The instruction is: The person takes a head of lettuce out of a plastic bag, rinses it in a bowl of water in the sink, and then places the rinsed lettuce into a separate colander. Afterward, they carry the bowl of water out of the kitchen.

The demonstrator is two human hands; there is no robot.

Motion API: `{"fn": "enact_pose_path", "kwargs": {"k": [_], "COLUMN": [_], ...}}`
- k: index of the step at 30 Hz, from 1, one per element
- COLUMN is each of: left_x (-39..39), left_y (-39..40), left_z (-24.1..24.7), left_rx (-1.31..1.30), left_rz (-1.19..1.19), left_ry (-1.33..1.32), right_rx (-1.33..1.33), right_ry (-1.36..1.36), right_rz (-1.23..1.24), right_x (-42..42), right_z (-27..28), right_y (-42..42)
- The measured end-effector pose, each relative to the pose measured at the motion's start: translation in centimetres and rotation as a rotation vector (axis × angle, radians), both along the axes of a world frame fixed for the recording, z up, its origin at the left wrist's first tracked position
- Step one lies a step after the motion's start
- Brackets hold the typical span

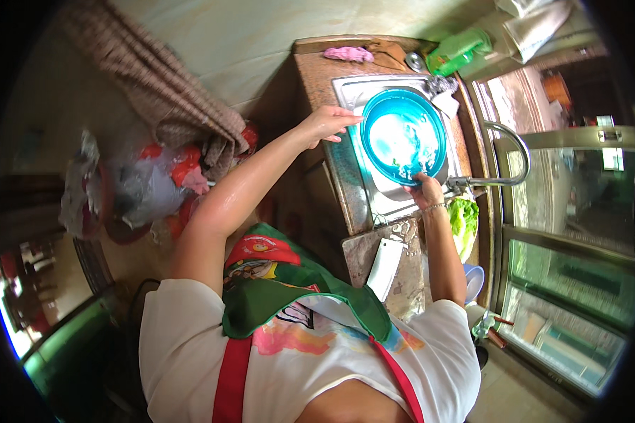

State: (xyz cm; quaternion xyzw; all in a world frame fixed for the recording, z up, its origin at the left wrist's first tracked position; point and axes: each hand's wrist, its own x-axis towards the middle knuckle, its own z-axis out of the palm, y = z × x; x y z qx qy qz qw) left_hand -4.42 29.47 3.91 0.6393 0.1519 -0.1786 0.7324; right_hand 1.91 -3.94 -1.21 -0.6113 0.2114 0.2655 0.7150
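Note:
A turquoise plastic basin (443, 138) with water in it stands over the stainless steel sink (349, 91). Bright glare hides part of its inside, where a small green scrap shows near the lower side. My right hand (427, 191) grips the basin's near rim, its thumb on top and the other fingers partly hidden below. At the basin's left side is my left hand (325, 126), fingers extended and apart, wet-looking, holding nothing. One fingertip meets or nearly meets the rim; I cannot tell which. The curved metal faucet (518, 153) is to the right of the basin.
A cleaver (386, 268) lies on a wet cutting board (357, 254) near my body. Leafy lettuce (463, 224) is beside my right forearm, near a bluish bowl (474, 283). A pink cloth (347, 54) and green plastic item (457, 50) lie beyond the sink.

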Motion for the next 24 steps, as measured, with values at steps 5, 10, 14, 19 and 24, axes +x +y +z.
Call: {"fn": "enact_pose_path", "kwargs": {"k": [5, 10, 14, 19, 24], "left_x": [-6.7, -19.0, -30.9, -45.9, -58.6], "left_y": [2.8, 7.4, 8.3, 8.6, 9.6], "left_z": [1.1, -0.7, -2.5, -3.0, -3.0], "left_rx": [-0.066, -0.256, -0.344, -0.194, -0.166], "left_rz": [0.075, 0.210, 0.485, 0.817, 1.033], "left_ry": [0.046, 0.048, -0.007, -0.006, 0.075], "right_rx": [-0.022, 0.004, 0.052, 0.050, -0.007], "right_ry": [-0.020, -0.017, -0.023, 0.039, 0.082], "right_rz": [0.231, 0.526, 0.769, 1.035, 1.238], "right_x": [-4.8, -11.5, -17.6, -25.6, -35.1], "right_z": [3.8, 4.2, 2.8, 1.1, 1.4], "right_y": [3.6, 9.3, 14.6, 22.0, 30.0]}}
